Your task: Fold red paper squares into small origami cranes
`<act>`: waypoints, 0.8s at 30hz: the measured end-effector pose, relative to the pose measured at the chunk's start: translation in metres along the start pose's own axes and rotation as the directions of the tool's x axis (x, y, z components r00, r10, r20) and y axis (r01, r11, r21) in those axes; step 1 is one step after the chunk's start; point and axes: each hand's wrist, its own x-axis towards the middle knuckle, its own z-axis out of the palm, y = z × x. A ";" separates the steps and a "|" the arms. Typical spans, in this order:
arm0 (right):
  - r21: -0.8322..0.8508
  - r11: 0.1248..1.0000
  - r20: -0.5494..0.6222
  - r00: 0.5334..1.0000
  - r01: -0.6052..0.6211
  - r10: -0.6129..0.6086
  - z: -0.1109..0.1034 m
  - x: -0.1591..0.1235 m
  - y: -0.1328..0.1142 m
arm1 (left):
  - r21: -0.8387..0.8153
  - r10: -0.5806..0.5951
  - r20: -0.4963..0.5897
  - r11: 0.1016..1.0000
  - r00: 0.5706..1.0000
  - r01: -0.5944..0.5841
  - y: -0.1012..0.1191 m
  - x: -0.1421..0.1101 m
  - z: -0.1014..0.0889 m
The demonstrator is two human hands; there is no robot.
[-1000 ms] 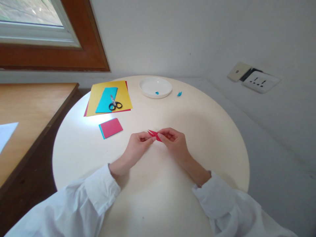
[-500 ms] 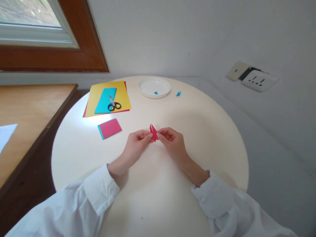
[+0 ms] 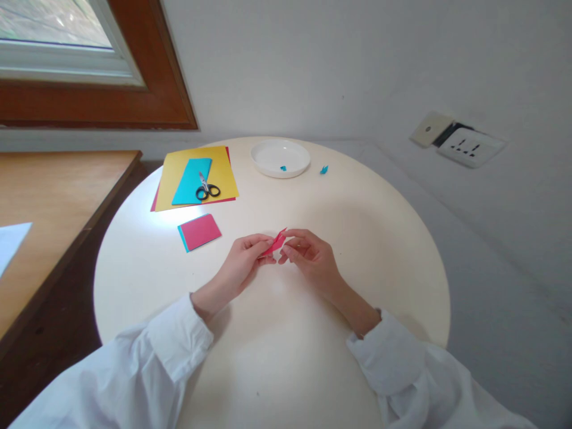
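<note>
A small folded piece of red paper [image 3: 277, 242] with pointed ends is pinched between the thumb and fingers of my left hand [image 3: 243, 256], above the middle of the table. One of its points slants up and to the right. Close on the right side is my right hand [image 3: 313, 253], its thumb and forefinger apart. That forefinger's tip is at the upper point of the paper and seems to touch it. Part of the folded paper is hidden behind my left thumb.
On the white round table [image 3: 384, 256] lie yellow sheets [image 3: 174, 173], a folded blue paper [image 3: 192, 179] with scissors [image 3: 207, 189] on top, and a stack of red and blue cards [image 3: 201, 232]. A white plate [image 3: 263, 168] holds a blue scrap. Beside it sits a small blue folded paper [image 3: 324, 170].
The red paper has been turned between my hands, from pointing left to upright to slanting up right. My right thumb has come away from it and those fingers have spread.
</note>
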 end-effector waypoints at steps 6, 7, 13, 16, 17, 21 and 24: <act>-0.115 0.993 -0.012 0.999 0.028 -0.030 -0.001 -0.002 0.001 | 0.005 -0.043 0.037 0.999 0.998 0.042 -0.003 0.001 -0.005; -0.131 0.991 -0.021 0.999 0.031 -0.034 -0.001 -0.002 0.002 | 0.005 -0.047 0.032 0.999 0.998 0.047 -0.003 0.001 -0.006; -0.176 0.984 -0.090 0.995 0.035 -0.052 -0.003 -0.001 0.005 | -0.045 -0.069 -0.021 0.997 0.997 0.068 -0.001 0.001 -0.002; -0.195 0.978 -0.079 0.993 0.073 -0.090 -0.003 0.000 0.004 | -0.027 -0.020 -0.087 0.999 0.996 0.018 0.001 0.000 0.001; -0.205 0.975 -0.075 0.992 0.085 -0.102 -0.003 0.000 0.003 | -0.005 0.009 -0.104 1.000 0.995 -0.010 0.002 -0.001 0.002; -0.246 0.964 -0.084 0.989 0.099 -0.123 -0.004 0.000 -0.001 | 0.152 0.121 -0.125 0.983 0.985 -0.102 0.005 -0.002 0.006; -0.238 0.965 -0.091 0.987 0.108 -0.133 -0.003 0.001 -0.002 | 0.270 0.179 -0.143 0.953 0.973 -0.136 0.006 -0.002 0.007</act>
